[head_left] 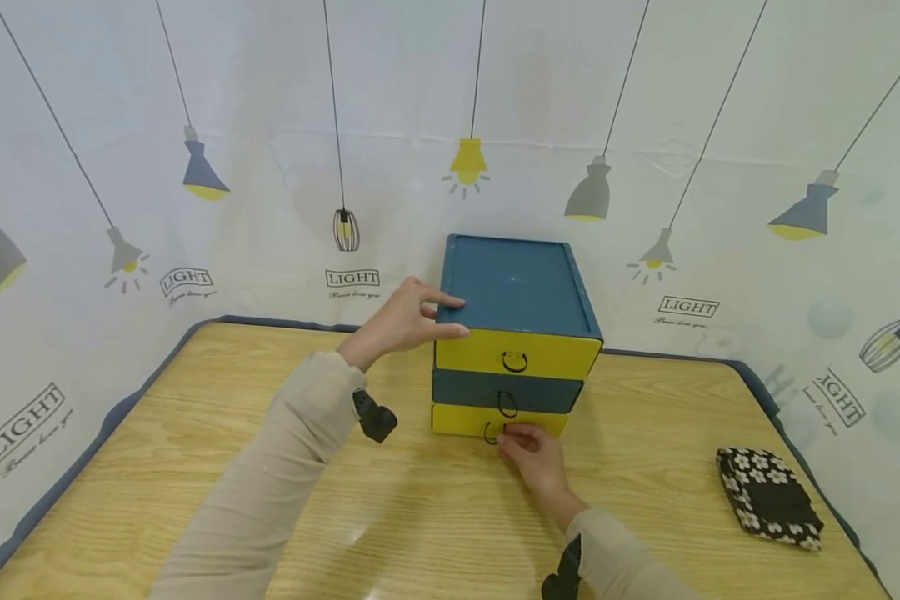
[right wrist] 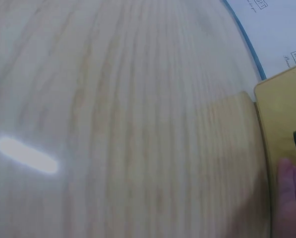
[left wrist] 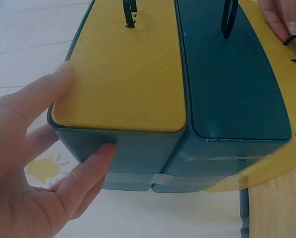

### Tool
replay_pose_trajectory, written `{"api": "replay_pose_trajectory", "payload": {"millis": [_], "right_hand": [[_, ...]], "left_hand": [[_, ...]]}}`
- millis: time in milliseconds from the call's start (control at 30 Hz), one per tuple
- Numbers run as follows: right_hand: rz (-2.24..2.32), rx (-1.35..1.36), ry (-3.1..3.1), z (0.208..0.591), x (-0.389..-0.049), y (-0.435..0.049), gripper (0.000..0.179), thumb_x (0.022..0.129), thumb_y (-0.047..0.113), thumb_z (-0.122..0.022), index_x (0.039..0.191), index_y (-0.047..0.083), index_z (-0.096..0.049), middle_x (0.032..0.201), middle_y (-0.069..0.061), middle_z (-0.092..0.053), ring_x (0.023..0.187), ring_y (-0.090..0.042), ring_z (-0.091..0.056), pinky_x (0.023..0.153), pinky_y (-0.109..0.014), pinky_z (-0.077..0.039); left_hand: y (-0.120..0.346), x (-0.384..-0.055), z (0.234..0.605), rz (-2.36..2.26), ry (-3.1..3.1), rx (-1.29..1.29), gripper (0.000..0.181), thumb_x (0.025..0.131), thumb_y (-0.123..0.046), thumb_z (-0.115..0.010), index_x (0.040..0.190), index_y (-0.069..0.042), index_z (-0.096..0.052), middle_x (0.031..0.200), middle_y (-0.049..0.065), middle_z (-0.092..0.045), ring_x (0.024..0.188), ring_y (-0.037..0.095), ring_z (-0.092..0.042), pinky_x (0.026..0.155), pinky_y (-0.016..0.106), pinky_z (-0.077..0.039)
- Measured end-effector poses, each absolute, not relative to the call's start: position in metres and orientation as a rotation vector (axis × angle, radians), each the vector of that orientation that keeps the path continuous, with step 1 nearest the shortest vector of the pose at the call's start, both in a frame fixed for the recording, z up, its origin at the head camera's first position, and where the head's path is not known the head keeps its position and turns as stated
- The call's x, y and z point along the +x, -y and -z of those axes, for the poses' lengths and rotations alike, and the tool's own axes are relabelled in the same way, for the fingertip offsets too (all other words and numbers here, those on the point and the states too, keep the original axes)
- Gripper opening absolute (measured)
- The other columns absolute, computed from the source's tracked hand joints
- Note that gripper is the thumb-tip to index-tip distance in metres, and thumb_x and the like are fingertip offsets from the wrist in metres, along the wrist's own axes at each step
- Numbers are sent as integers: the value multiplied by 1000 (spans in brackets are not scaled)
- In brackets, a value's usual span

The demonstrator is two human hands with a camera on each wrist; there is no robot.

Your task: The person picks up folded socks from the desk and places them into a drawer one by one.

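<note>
A small chest of drawers [head_left: 517,283] with a blue top has stacked yellow and blue drawer fronts, each with a black loop handle. My left hand [head_left: 405,317] grips its upper left front corner. In the left wrist view, the thumb of that left hand [left wrist: 33,163] is at the front edge, and another finger touches the blue side. My right hand [head_left: 536,462] is at the bottom yellow drawer [head_left: 457,419], its fingertips pinching the black loop handle [head_left: 491,432]. Only part of the right hand [right wrist: 289,198] shows in the right wrist view.
A folded black cloth item with white flowers [head_left: 768,498] lies at the right of the wooden table [head_left: 390,500]. Behind stands a white backdrop [head_left: 420,75] printed with lamps. The middle blue drawer [head_left: 465,388] and top yellow drawer [head_left: 472,352] look closed.
</note>
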State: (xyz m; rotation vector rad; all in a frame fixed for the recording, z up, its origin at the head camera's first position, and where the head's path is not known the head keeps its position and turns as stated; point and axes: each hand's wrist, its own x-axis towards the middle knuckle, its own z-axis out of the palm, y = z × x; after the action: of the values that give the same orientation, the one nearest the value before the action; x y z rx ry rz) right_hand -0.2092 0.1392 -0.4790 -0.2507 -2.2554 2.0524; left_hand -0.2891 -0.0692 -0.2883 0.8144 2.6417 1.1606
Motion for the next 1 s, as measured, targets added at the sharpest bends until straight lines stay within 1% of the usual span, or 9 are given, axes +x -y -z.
{"api": "replay_pose_trajectory", "payload": {"millis": [100,300,433,633,833,1000], "right_hand": [[-2124,-304,2182,481,-209,-134,28,80,1,-63,104,-13,-54,85,-12,-61,74,-16,-61,69,-28,-52],[-2220,-379,2041,480,-210,-128,28,80,-5,-61,105,-15,-51,83,-10,-60,71,-11,-60,70,-29,-52],[-2242,-401,1985,479,-209,-125,26,80,-7,-59,104,-16,-51,82,-11,-58,71,-12,-61,69,-29,-52],[-2264,-436,1940,477,-206,-125,27,81,-7,-58,106,-16,-53,84,-11,-59,72,-14,-62,69,-30,-52],[-2265,-435,1964,476,-202,-128,28,81,-7,-59,106,-16,-54,91,-14,-60,74,-16,-63,69,-29,-52],[-2272,-416,2022,475,-193,-132,28,80,-7,-60,106,-17,-55,89,-14,-61,73,-15,-63,69,-29,-52]], "left_hand": [[69,-289,289,-1159,-2643,802,44,79,-32,-67,119,-17,-59,131,16,-31,109,31,-48,86,40,-45],[69,-290,289,-1173,-2636,805,44,78,-32,-67,118,-17,-59,133,14,-33,109,32,-49,86,40,-45],[69,-291,289,-1173,-2636,806,43,78,-32,-68,118,-17,-60,132,13,-36,109,31,-49,86,40,-44],[69,-291,288,-1172,-2642,808,43,78,-32,-68,117,-17,-60,131,11,-39,109,31,-50,86,40,-44],[69,-291,289,-1168,-2639,805,43,78,-32,-68,118,-17,-60,132,11,-39,110,31,-49,86,40,-44],[69,-292,289,-1177,-2633,805,43,78,-32,-68,118,-18,-60,132,10,-40,110,30,-49,86,41,-44]]}}
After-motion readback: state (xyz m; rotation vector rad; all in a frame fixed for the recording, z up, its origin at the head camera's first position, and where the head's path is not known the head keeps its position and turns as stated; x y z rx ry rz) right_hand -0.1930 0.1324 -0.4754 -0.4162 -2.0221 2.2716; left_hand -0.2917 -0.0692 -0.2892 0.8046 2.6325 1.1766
